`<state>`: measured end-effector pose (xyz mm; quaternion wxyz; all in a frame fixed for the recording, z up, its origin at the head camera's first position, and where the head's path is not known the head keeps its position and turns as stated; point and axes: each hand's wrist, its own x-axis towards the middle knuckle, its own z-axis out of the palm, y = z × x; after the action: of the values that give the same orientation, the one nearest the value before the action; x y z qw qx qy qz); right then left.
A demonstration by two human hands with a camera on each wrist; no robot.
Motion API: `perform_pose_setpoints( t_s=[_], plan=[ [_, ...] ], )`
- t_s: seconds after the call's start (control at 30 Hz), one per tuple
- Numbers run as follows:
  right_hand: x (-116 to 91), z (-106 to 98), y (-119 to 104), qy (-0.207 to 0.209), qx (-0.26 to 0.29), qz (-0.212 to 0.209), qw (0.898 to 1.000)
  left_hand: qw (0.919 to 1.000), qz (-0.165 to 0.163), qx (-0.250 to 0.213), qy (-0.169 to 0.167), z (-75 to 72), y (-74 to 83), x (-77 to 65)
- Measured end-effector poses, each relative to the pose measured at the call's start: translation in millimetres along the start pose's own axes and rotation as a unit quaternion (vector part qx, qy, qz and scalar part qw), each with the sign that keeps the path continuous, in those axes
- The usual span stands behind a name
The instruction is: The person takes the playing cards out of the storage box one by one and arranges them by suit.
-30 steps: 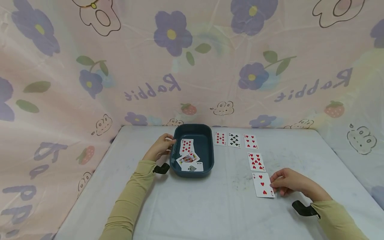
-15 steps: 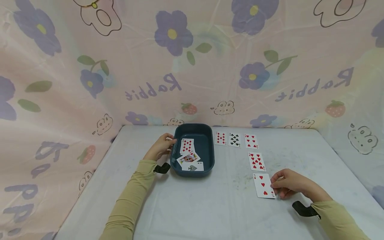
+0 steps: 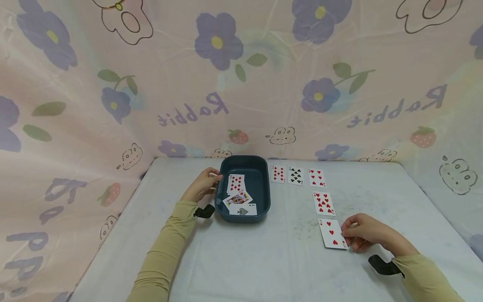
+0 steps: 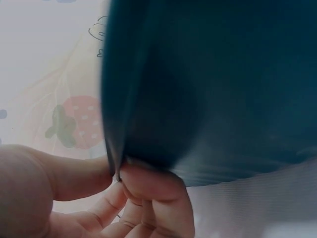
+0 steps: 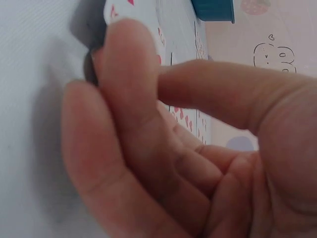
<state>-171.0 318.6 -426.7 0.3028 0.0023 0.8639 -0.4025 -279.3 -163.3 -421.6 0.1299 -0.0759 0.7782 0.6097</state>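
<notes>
My left hand (image 3: 204, 183) pinches the left rim of a dark blue tray (image 3: 266, 184), thumb outside and fingers at the wall in the left wrist view. Inside the tray lie a diamonds card (image 3: 236, 183), a face card (image 3: 235, 200) and an ace of spades (image 3: 243, 209), all face up. On the right, my right hand (image 3: 367, 232) pinches the three of hearts (image 3: 328, 235) by its right edge, between thumb and fingers. That card lies low over the table, just nearer than another hearts card (image 3: 323, 204). In the right wrist view, fingers cover most of the held card.
Along the table's back, right of the tray, sit a diamonds card (image 3: 278, 174), a clubs card (image 3: 296, 176) and another hearts card (image 3: 317, 178) in a row. A printed cloth wall (image 3: 256, 96) closes in the white-covered table (image 3: 241, 268).
Both hands keep their grips and barely move. A thin dark edge now shows along the near left side of the three of hearts.
</notes>
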Motion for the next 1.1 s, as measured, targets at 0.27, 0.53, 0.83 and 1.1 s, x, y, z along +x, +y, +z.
perform_pose_setpoints(
  t_s=[0.27, 0.53, 0.83, 1.1],
  plan=[
    [-1, 2, 2, -0.001, 0.006, -0.004, 1.000, 1.0000, -0.002, -0.002, -0.003, 0.5, 2.4, -0.8],
    [-4, -7, -5, 0.016, 0.008, -0.035, 0.999, 1.0000, -0.006, -0.002, -0.003, 1.1, 1.6, -1.0],
    [15, -12, -69, 0.018, 0.030, -0.176, 0.984, 1.0000, -0.010, 0.001, 0.000, -1.0, 2.0, -1.1],
    [49, 9, -147, -0.007, 0.023, -0.262, 0.965, 1.0000, -0.008, -0.001, 0.000, 1.1, 4.0, -2.3]
  ],
)
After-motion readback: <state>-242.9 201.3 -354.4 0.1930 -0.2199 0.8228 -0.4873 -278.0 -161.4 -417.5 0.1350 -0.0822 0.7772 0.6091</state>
